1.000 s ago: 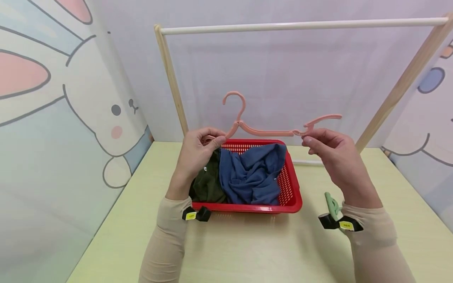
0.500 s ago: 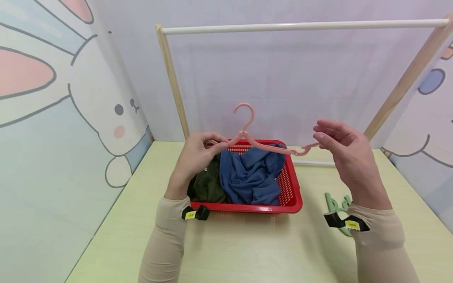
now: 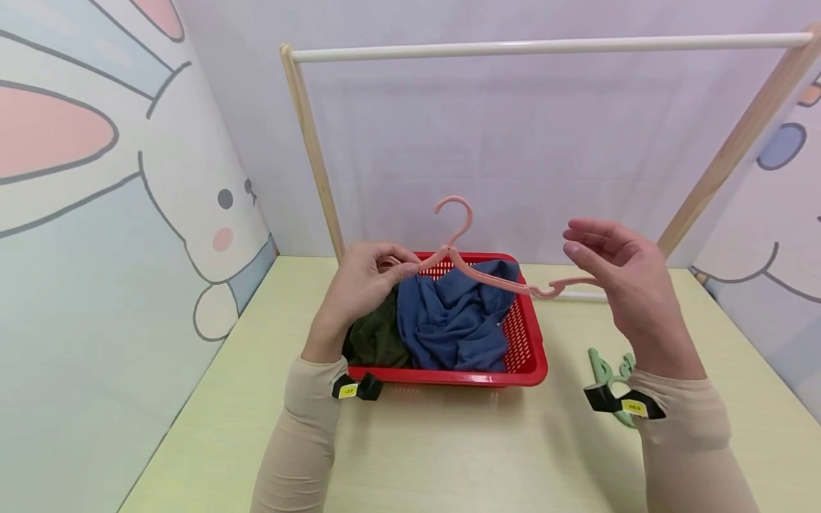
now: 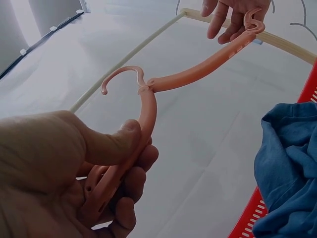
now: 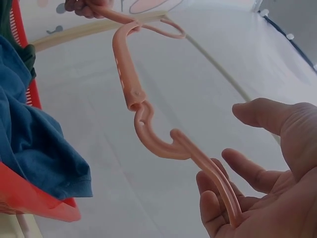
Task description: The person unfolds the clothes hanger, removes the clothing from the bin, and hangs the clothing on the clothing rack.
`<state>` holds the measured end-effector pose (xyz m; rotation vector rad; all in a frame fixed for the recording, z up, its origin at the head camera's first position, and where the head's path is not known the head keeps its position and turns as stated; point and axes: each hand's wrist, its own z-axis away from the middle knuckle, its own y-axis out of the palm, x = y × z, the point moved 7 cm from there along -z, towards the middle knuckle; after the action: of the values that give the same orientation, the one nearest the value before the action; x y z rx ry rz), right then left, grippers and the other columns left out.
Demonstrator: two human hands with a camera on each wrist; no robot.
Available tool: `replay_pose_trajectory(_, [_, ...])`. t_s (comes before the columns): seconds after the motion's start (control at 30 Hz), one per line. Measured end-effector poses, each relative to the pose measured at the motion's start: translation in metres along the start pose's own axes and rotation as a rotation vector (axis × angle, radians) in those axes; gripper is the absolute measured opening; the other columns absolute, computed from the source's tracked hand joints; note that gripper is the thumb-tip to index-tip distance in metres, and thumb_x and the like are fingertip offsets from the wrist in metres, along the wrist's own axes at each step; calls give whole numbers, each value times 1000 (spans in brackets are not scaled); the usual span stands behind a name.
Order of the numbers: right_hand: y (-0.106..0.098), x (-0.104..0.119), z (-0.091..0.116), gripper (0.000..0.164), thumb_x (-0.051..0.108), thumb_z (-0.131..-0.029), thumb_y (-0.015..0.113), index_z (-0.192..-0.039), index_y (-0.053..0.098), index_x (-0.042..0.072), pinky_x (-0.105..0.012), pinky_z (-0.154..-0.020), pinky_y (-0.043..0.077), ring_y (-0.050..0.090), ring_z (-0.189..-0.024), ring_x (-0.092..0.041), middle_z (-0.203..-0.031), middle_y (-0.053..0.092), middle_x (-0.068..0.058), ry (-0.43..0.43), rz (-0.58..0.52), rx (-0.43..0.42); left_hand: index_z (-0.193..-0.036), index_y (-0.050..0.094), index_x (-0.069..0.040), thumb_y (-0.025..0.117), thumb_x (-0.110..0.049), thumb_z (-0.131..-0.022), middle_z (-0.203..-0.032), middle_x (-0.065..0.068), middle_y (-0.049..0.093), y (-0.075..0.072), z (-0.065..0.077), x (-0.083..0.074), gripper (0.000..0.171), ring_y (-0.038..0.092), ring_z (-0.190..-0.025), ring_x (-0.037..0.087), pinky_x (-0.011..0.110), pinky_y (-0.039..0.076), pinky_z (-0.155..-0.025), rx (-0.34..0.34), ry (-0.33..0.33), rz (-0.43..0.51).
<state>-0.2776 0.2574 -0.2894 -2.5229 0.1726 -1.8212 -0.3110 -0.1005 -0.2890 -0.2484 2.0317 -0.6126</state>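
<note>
My left hand (image 3: pixel 359 288) pinches one arm of a pink folding clothes hanger (image 3: pixel 490 278) between thumb and fingers. The hook points up, and the other arm slopes down to the right. In the left wrist view, folded parts of the hanger (image 4: pixel 198 73) lie inside that grip. My right hand (image 3: pixel 635 292) has its thumb and fingers spread apart. The hanger's hinged end section (image 5: pixel 215 178) reaches into this right hand (image 5: pixel 277 183), its tip against the palm, in the right wrist view. The hanger is held up above a red basket (image 3: pixel 442 376).
In the basket lie a blue garment (image 3: pixel 458 317) and a dark green garment (image 3: pixel 378 331). A green hanger (image 3: pixel 599 368) lies on the table (image 3: pixel 449 449), partly behind my right wrist. Behind the basket stands a rack with a white bar (image 3: pixel 545 48) and wooden posts (image 3: pixel 312 146).
My right hand has let go of its pinch and shifted right. The hanger's end section has swung from pointing up to nearly in line with its arm. The hook has moved right and lower.
</note>
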Motion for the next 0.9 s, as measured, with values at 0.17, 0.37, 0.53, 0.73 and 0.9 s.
replay_pose_trajectory(0.17, [2, -1, 0, 44, 14, -104, 80, -147, 69, 12, -12, -95, 57, 69, -122, -12, -133, 72, 1, -1, 25, 25, -109, 85, -6, 78, -12, -106, -105, 8, 81, -1, 0, -1, 10, 71, -87, 25, 37, 59, -76, -17, -4, 9])
replay_pose_trajectory(0.37, [6, -2, -1, 43, 12, -104, 80, -145, 70, 11, -13, -95, 58, 71, -119, -13, -131, 73, -2, -18, 4, 50, -112, 85, -5, 76, -13, -107, -105, 9, 82, -4, 0, 0, 13, 77, -94, 24, 39, 62, -85, -65, -23, 77])
replay_pose_trajectory(0.53, [10, -1, -2, 42, 9, -104, 80, -144, 70, 9, -13, -96, 57, 73, -117, -13, -130, 74, -3, -30, -6, 80, -113, 85, -5, 76, -13, -107, -104, 9, 82, -4, -1, -1, 13, 76, -94, 24, 39, 61, -85, -82, -17, 89])
replay_pose_trajectory(0.73, [15, 0, -1, 42, 12, -105, 78, -146, 71, 11, -14, -93, 58, 72, -112, -14, -130, 75, 2, -39, 138, 127, -113, 84, -6, 76, -14, -107, -105, 9, 82, -4, 0, -3, 13, 75, -93, 25, 39, 61, -83, -96, -13, 92])
replay_pose_trajectory(0.9, [21, -3, 0, 43, 21, -106, 79, -148, 70, 13, -18, -87, 61, 75, -104, -13, -125, 76, 6, -39, 345, 183, -113, 84, -6, 76, -13, -107, -106, 9, 81, -3, 0, -3, 12, 75, -95, 25, 41, 62, -87, -104, -2, 97])
